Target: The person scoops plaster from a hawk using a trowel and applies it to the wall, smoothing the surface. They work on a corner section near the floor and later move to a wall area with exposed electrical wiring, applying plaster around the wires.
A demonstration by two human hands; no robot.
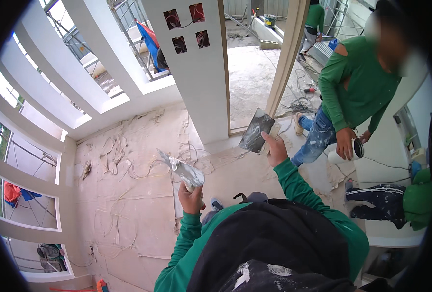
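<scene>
My left hand (190,198) is closed around the handle of a putty knife (190,174), whose grey, smeared blade points up and away. A lump of white putty (175,164) clings near the far end of that blade. Farther to the right, my right hand (275,151) grips a wide rectangular putty blade (255,132) by its pale, crusted back edge. The face of this blade is dark grey with whitish streaks. Both tools are held up in front of me, apart from each other and from the wall.
A white pillar (196,87) with wired box openings stands ahead, beside a wooden door frame (286,63). Slatted white openings (74,63) line the left. Wrinkled sheeting (123,194) and loose cables cover the floor. A co-worker in green (357,82) holds a white cylinder (345,153); another person (391,199) is lower right.
</scene>
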